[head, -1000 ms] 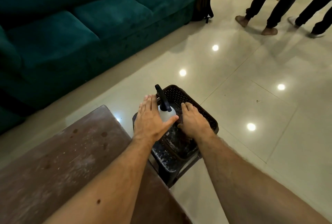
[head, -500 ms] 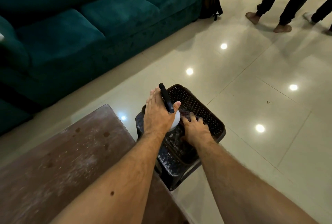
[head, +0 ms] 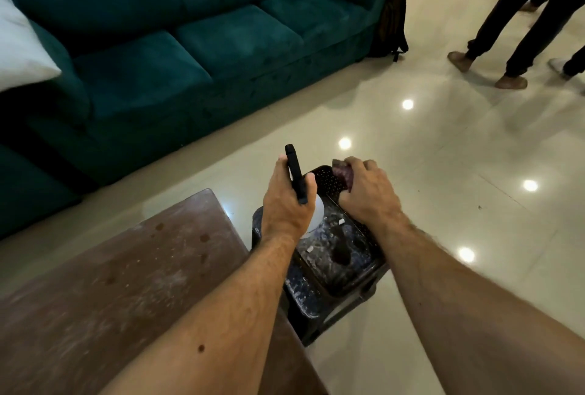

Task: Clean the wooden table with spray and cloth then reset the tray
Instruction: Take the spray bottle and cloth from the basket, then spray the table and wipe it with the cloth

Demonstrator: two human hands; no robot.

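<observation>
Both bare forearms reach forward and down over the dark tray (head: 319, 174), which sits on a stool (head: 304, 299) just beside the end of the wooden desk (head: 110, 283); the left hand (head: 286, 204) is wrapped around the spray bottle (head: 296, 177), thumb against its black head, the white body showing below the palm; the right hand (head: 367, 188) is clenched on a dark reddish cloth (head: 342, 169) at the tray's far rim; the desk top looks dusty and spotted.

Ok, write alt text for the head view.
The left hand grips a spray bottle and the right hand clutches a dark cloth above a black perforated tray on a stool. A dusty wooden table lies left; a teal sofa stands behind.
</observation>
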